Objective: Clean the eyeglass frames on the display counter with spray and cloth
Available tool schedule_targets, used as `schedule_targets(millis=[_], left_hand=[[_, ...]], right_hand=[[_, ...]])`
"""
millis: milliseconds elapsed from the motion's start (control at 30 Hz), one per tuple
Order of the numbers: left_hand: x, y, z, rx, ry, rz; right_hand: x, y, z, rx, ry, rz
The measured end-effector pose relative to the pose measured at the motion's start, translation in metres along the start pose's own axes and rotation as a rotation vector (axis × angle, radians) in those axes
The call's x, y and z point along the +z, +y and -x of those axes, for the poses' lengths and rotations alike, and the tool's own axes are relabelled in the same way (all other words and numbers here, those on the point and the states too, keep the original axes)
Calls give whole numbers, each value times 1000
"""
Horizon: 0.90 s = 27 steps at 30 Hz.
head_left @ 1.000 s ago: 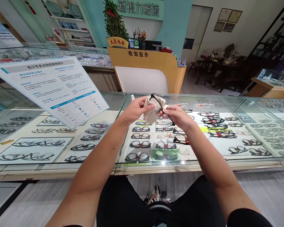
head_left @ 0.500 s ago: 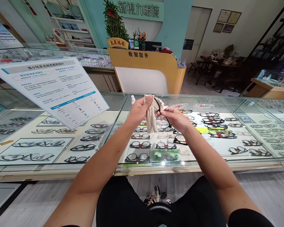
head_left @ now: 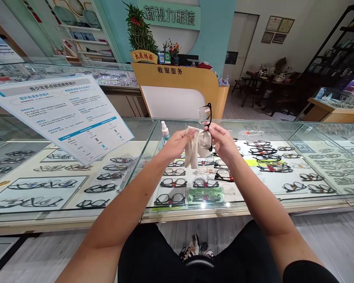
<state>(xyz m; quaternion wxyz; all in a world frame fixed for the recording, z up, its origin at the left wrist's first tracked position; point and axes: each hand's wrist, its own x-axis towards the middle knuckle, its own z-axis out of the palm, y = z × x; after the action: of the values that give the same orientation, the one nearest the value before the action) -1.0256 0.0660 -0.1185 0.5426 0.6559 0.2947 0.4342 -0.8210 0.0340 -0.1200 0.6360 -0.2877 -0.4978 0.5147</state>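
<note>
My right hand [head_left: 223,140] is closed on a pair of black-framed eyeglasses [head_left: 209,114], held on end above the glass counter with one lens over the other. Pinched in my left hand [head_left: 179,142] is a cream cleaning cloth [head_left: 191,153] that hangs down in folds. The cloth's edge lies close beside the lower lens; whether it touches is hard to tell. Just behind my left hand a small white spray bottle [head_left: 165,131] stands upright on the counter.
Under the glass countertop [head_left: 153,173] lie rows of eyeglasses [head_left: 173,182], one pair on a green card. A printed sheet [head_left: 67,114] leans up at the left. Beyond the counter stands a yellow cashier desk [head_left: 177,78] with a plant [head_left: 140,31].
The eyeglasses have been turned on end and raised, and the cloth has come away from the upper lens. My left hand has moved down slightly, leaving the spray bottle in fuller view.
</note>
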Motion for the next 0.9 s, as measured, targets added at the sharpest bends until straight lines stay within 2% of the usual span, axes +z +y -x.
schedule_targets(millis=[367, 633, 800, 900], left_hand=[[21, -9, 4, -107, -100, 165], [34, -13, 4, -70, -22, 347], [38, -13, 5, -96, 36, 346], [36, -12, 7, -90, 21, 319]], right_hand=[[11, 4, 5, 107, -72, -90], [15, 11, 6, 95, -78, -172], [16, 13, 6, 95, -86, -167], [14, 13, 5, 109, -72, -186]])
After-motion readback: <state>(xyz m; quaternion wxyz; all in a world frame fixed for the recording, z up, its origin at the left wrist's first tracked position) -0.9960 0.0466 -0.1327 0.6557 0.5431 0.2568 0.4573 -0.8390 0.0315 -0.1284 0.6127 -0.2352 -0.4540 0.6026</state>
